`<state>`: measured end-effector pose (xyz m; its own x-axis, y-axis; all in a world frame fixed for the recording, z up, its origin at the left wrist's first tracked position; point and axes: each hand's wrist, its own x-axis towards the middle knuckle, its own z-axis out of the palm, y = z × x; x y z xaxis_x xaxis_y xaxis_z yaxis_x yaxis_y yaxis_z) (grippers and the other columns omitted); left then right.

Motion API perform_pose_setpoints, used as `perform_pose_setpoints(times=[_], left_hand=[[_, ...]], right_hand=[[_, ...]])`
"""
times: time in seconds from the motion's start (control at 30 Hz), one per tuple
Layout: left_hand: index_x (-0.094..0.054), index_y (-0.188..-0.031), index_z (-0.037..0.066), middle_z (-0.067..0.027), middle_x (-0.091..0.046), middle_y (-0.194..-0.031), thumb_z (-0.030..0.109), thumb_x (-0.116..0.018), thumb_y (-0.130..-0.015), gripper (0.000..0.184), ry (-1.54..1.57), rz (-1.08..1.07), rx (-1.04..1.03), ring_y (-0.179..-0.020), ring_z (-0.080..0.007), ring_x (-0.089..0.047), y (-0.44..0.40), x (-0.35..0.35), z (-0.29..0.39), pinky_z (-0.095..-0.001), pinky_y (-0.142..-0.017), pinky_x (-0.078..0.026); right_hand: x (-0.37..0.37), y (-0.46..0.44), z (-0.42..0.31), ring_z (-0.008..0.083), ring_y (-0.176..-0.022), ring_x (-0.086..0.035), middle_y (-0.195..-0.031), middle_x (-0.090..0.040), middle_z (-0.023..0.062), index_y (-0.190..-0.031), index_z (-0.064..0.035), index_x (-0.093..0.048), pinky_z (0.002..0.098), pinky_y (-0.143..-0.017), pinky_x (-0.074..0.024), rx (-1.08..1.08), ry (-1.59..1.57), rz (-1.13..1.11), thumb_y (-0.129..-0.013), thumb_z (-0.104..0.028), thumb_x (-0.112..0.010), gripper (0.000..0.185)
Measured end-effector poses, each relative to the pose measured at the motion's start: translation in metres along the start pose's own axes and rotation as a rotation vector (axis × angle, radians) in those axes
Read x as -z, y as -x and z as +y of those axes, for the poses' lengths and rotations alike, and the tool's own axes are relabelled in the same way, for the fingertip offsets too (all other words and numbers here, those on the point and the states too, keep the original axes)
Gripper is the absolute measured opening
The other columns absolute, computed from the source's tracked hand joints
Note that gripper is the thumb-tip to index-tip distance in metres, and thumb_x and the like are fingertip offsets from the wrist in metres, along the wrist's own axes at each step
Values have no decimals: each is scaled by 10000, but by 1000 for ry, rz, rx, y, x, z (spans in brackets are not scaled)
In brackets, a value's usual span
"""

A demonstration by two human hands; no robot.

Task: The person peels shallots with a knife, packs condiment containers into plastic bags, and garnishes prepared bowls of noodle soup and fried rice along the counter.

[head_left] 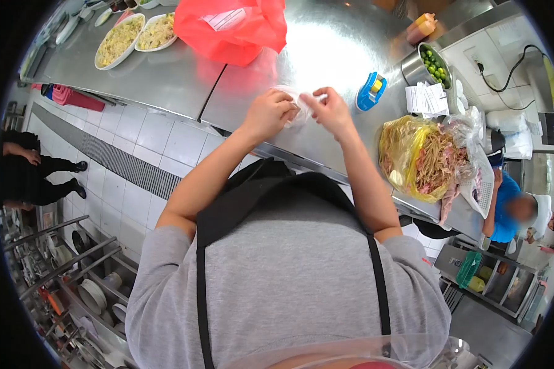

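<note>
My left hand (269, 115) and my right hand (332, 113) meet over the near edge of the steel counter (246, 93). Between them is a small, crumpled, see-through plastic bag (297, 97), its contents not clear to me. Fingers of both hands are closed in a pinch on the thin plastic. A blue tape dispenser (364, 98) with a yellow core lies just to the right of my right hand. Beyond my hands, a large red plastic bag (243, 43) with a white paper slip (225, 19) rests on the counter.
Two white dishes of food (118, 42) stand far left. On the right are a pot of green limes (434, 64), paper slips (426, 99), sauce bottles (421, 28) and a bag of shredded food (434, 160). One person (512, 203) is at right, another (31, 166) at left.
</note>
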<state>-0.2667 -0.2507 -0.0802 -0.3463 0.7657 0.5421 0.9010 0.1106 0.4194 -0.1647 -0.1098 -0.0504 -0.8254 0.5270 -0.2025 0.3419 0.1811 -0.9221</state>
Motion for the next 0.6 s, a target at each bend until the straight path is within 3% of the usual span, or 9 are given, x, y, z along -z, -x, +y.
perform_pose_setpoints(times=[0.03, 0.07, 0.13, 0.17, 0.23, 0.27, 0.37, 0.5, 0.6], left_hand=[[-626, -830, 35, -55, -573, -777, 57, -628, -656, 175, 149, 115, 2, -841, -224, -526, -5, 7, 0, -348, -763, -414], [-626, -830, 35, -55, -573, -777, 57, -628, -656, 175, 146, 121, -3, -841, -224, -526, -9, 12, 1, -348, -763, -414], [-609, -778, 26, -84, -560, -727, 11, -609, -622, 156, -67, 517, 257, -745, -216, -546, -6, 21, 9, -334, -689, -444], [-609, -778, 26, -84, -560, -727, 11, -609, -622, 156, -69, 516, 255, -745, -216, -546, 1, 19, 1, -334, -689, -444], [-618, -802, 33, -85, -540, -695, 48, -608, -631, 172, 488, 208, 653, -641, -213, -539, 13, 13, -24, -316, -612, -449], [-618, -802, 33, -85, -540, -695, 48, -608, -631, 172, 485, 213, 646, -641, -213, -539, 2, 25, -24, -316, -612, -449], [-618, -873, 50, -46, -543, -679, 75, -602, -637, 238, 135, 129, 348, -583, -120, -510, -32, 66, -29, -248, -540, -420], [-593, -846, 30, -13, -506, -668, 74, -540, -634, 223, 197, -29, 213, -574, -96, -482, -84, 138, 12, -239, -532, -408], [-574, -879, 29, 12, -488, -694, 64, -514, -637, 252, 375, -167, 254, -589, -65, -477, -105, 170, 32, -212, -528, -402]], right_hand=[[-1, 0, -1, 155, -522, -560, -601, -569, 75, -803, -16, -509, 285, -502, -448, 133, 359, 111, -751, -329, -628, 339], [-5, -1, -1, 155, -522, -560, -601, -569, 75, -803, -16, -509, 285, -502, -448, 141, 361, 114, -751, -329, -628, 339], [-16, 10, 4, 264, -548, -588, -554, -563, 136, -834, -15, -531, 351, -530, -461, 220, 522, 188, -673, -310, -661, 360], [-18, 9, 4, 264, -548, -588, -554, -563, 136, -834, -15, -531, 351, -530, -461, 220, 520, 189, -673, -310, -661, 360], [-15, 2, 3, 260, -530, -591, -552, -573, 129, -834, -24, -544, 335, -523, -461, 196, 403, 212, -672, -205, -611, 252], [-12, 1, -5, 258, -521, -592, -552, -578, 125, -834, -29, -550, 327, -519, -460, 190, 345, 224, -671, -152, -585, 207], [20, 14, -56, 171, -477, -580, -526, -569, 93, -848, -41, -562, 273, -495, -450, 212, 290, 202, -669, -118, -551, 195], [46, 35, -117, 106, -451, -557, -493, -539, 54, -857, -30, -559, 223, -457, -416, 271, 409, 83, -678, -111, -525, 200], [62, 46, -142, 91, -431, -537, -478, -520, 32, -860, -22, -553, 213, -438, -397, 263, 314, 43, -682, -104, -513, 200]])
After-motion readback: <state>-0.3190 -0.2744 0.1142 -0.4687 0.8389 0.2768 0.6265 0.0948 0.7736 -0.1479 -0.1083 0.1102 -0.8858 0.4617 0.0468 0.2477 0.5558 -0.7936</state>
